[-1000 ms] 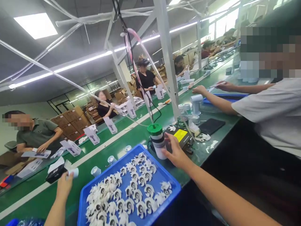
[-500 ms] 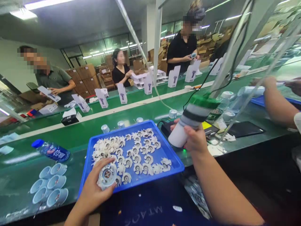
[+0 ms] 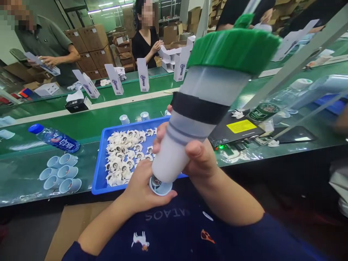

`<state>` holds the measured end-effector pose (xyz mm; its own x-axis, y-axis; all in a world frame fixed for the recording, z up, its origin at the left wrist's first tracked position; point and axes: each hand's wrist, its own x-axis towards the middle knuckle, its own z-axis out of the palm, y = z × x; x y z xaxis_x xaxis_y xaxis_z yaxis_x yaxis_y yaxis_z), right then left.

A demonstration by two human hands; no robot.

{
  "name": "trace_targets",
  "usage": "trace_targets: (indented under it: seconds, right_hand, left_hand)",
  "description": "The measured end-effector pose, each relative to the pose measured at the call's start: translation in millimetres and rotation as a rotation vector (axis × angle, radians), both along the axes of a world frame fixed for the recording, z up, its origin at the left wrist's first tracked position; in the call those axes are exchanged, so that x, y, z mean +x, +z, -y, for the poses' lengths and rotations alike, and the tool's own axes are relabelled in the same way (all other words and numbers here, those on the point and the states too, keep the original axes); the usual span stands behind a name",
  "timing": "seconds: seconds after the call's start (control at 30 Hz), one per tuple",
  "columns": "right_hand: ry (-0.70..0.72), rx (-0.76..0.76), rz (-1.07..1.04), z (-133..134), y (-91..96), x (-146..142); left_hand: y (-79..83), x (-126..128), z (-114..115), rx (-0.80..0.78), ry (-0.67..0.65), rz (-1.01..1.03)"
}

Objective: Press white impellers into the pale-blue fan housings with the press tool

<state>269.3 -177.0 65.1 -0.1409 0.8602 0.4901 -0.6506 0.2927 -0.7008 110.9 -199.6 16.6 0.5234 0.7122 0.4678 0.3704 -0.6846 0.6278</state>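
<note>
The fingers (image 3: 160, 137) of the right hand (image 3: 198, 157) wrap firmly around a white plastic tube (image 3: 187, 112), banded in grey and black and capped in green, with the thumb pressed on its near side. The tube tilts, its capped end leaning up and to the right. The left hand (image 3: 141, 188) curls its fingers (image 3: 166, 197) closely under a small pale blue cup (image 3: 160, 187), held against the tube's lower end; the join is partly hidden, but the two appear to touch. The work in hand looks like seating the cup on the tube, which seems to call for a steady push along the tube's line.

Both hands are held just beyond the near edge of the green tabletop (image 3: 24, 170), over the near right corner of a blue tray (image 3: 97, 181) heaped with white parts (image 3: 122, 156). The tube's tilt carries it over the tray's far right corner, towards a black pad (image 3: 233, 132) with a yellow label. Left of the tray stand more pale blue cups (image 3: 59, 172), with a blue-capped water bottle (image 3: 54, 137) beyond them. Open room lies below the hands, above a cardboard sheet (image 3: 76, 224).
</note>
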Motion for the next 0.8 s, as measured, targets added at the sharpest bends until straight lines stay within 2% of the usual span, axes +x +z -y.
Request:
trace_targets:
  seconds: [0.27, 0.33, 0.47, 0.53, 0.57, 0.63, 0.73, 0.8]
  right_hand:
    - [0.001, -0.025, 0.031, 2.4, -0.7, 0.9]
    - [-0.004, -0.071, 0.018, -1.0, -1.7, -1.8]
    - [-0.007, -0.168, 0.026, -7.6, -2.9, 5.0]
    - [-0.105, -0.189, 0.053, -7.2, -6.5, 23.3]
    - [-0.195, -0.202, 0.072, -5.9, -10.2, 36.9]
    - [-0.444, -0.241, 0.132, -2.3, -22.3, 70.2]
    - [-0.830, -0.322, 0.294, 1.7, -49.4, 120.2]
    - [-0.995, -0.302, 0.366, 2.4, -68.5, 143.1]
  left_hand:
    - [-1.1, -4.7, -1.8, -0.077, 0.009, -0.023]
    - [2.6, -4.2, -0.7, -0.162, 0.006, -0.036]
    - [10.1, -7.7, -2.0, -0.483, -0.115, -0.145]
    - [7.2, -18.5, -9.6, -0.486, -0.101, -0.239]
    - [3.1, -27.4, -15.6, -0.440, -0.032, -0.276]
    - [-10.0, -50.6, -30.5, -0.331, 0.193, -0.276]
    - [-34.4, -87.4, -52.7, -0.235, 0.603, -0.081]
    - [-47.1, -102.9, -62.0, -0.221, 0.784, 0.041]
